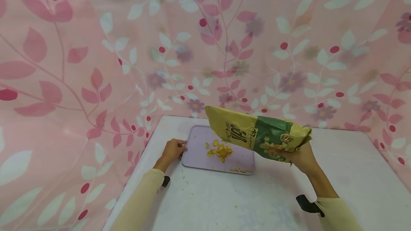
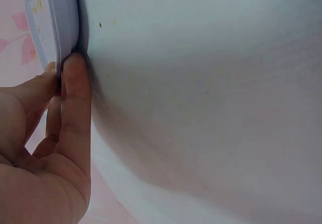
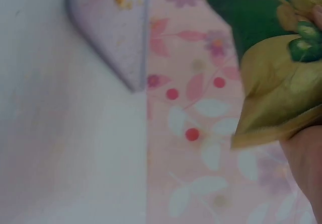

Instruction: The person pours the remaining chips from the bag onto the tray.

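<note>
My right hand [image 1: 300,158] grips the lower end of a yellow and green chip bag [image 1: 257,131], held tilted above the right side of a light purple tray [image 1: 199,156]. The bag's far end points left over the tray; its opening cannot be made out. A small heap of yellow chip pieces [image 1: 222,151] lies in the middle of the tray, with crumbs along its front edge. At the tray's left rim my left hand [image 1: 173,149] pinches the edge between thumb and fingers. In the left wrist view the fingertips [image 2: 76,68] reach under the rim.
The tray lies on a white table [image 1: 212,199], with loose crumbs scattered in front of it. A pink curtain [image 1: 205,45] with leaf and flower print hangs behind and at both sides. Dark straps sit at both wrists.
</note>
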`<state>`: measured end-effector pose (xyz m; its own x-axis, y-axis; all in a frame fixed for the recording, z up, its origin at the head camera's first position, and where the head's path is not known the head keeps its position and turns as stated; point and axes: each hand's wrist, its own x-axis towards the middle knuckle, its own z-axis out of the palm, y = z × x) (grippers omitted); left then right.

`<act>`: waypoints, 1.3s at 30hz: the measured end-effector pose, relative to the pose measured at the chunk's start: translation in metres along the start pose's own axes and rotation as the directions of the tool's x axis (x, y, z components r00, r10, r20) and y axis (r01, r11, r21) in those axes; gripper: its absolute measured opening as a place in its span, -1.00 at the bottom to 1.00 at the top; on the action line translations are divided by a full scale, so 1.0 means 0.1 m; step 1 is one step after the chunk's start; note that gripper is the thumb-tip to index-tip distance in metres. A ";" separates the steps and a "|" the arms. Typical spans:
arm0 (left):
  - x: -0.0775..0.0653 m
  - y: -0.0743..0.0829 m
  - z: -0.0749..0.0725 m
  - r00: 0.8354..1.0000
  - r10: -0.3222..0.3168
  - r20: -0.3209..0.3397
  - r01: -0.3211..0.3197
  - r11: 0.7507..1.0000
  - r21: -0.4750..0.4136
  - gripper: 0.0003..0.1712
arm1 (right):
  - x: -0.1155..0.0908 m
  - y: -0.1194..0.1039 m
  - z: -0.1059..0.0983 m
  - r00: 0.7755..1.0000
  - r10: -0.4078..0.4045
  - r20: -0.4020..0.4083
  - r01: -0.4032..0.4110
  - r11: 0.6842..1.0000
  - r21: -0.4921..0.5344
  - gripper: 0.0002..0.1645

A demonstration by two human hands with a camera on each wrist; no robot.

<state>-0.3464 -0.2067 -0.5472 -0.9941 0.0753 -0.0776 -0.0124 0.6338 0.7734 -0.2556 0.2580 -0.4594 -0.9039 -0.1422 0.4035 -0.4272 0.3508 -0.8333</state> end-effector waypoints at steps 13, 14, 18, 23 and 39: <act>0.01 0.01 0.01 1.000 0.017 -0.012 -0.016 0.999 0.035 -0.56 | 0.01 -0.06 -0.03 0.997 0.074 -0.013 -0.075 0.993 -0.087 -0.26; 0.01 0.01 0.00 1.000 0.016 -0.012 -0.016 0.999 0.033 -0.57 | 0.01 -0.06 -0.04 0.998 0.069 -0.004 -0.069 0.993 -0.094 -0.25; 0.02 0.00 0.00 1.000 0.024 -0.010 -0.024 1.000 0.019 -0.58 | 0.00 0.05 -0.02 0.993 0.102 0.057 -0.092 0.982 -0.165 -0.35; 0.03 -0.02 0.01 1.000 0.022 -0.008 -0.022 1.000 0.018 -0.57 | -0.01 0.01 -0.03 0.997 0.069 0.019 -0.066 0.988 -0.142 -0.36; 0.01 -0.02 0.01 1.000 0.020 0.002 -0.020 1.000 0.002 -0.58 | -0.04 -0.04 -0.08 0.998 0.055 0.002 -0.054 0.990 -0.132 -0.30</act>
<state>-0.3470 -0.2072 -0.5491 -0.9940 0.0894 -0.0631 0.0079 0.6335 0.7737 -0.2498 0.2647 -0.4549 -0.9259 -0.1250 0.3564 -0.3711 0.4773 -0.7965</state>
